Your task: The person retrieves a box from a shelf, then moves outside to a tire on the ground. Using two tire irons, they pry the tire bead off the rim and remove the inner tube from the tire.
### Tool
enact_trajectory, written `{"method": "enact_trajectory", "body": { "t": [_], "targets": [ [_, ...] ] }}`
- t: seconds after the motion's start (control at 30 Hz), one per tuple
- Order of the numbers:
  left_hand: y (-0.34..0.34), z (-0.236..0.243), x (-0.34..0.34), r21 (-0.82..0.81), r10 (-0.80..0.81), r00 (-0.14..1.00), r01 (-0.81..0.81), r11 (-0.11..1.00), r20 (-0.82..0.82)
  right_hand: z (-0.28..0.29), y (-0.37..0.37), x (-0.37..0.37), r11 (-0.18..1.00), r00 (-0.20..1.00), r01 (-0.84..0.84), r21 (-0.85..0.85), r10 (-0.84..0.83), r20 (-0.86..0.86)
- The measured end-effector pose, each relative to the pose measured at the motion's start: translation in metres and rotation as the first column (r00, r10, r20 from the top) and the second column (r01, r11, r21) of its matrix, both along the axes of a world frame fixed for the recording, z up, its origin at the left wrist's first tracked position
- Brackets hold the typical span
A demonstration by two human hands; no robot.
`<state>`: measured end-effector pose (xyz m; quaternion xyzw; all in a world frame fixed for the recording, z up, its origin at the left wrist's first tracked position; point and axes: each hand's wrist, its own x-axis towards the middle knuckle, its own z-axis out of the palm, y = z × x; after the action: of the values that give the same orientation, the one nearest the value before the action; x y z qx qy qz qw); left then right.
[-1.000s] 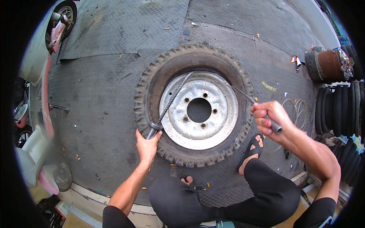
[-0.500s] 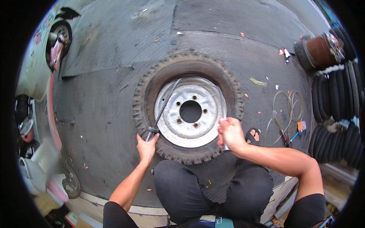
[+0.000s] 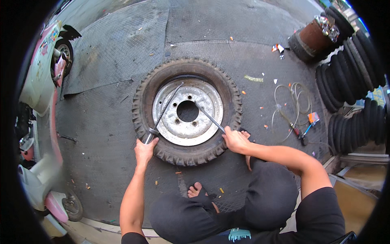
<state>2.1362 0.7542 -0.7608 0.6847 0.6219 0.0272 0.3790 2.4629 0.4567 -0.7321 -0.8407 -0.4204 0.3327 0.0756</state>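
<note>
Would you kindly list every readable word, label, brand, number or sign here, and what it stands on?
None can be read.
Scooter decals: too small and blurred.
Turquoise print on the black shirt: no legible words.
Tire and wheel rim: no legible markings.

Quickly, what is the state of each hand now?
Left hand: closed, holding the ribbed metal bar.
Right hand: closed, holding the other metal bar.
</note>
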Motion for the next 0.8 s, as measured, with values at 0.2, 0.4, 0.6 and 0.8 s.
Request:
{"method": "enact_trajectory", "body": {
  "t": [0.2, 0.4, 0.6, 0.8],
  "targets": [
    [-0.004, 0.002, 0.0, 0.011, 0.04, 0.995, -0.042, 0.999, 0.09, 0.069, -0.08, 0.05, 0.932, 0.844, 0.361, -0.038, -0.344, -0.412],
    [0.018, 0.012, 0.015, 0.078, -0.09, 0.994, 0.085, 0.993, 0.058, 0.11, -0.052, 0.12, 0.779, 0.506, 0.482, -0.402, -0.622, -0.598],
    [0.033, 0.009, 0.027, -0.014, 0.003, 1.0, -0.003, 1.0, 0.016, 0.119, -0.006, 0.178, 0.601, 0.312, 0.367, -0.71, -0.799, -0.515],
    [0.034, -0.003, 0.021, 0.038, -0.043, 0.998, 0.042, 0.998, 0.049, 0.118, 0.057, 0.231, 0.6, 0.608, 0.174, -0.781, -0.69, -0.394]
  ]
}}
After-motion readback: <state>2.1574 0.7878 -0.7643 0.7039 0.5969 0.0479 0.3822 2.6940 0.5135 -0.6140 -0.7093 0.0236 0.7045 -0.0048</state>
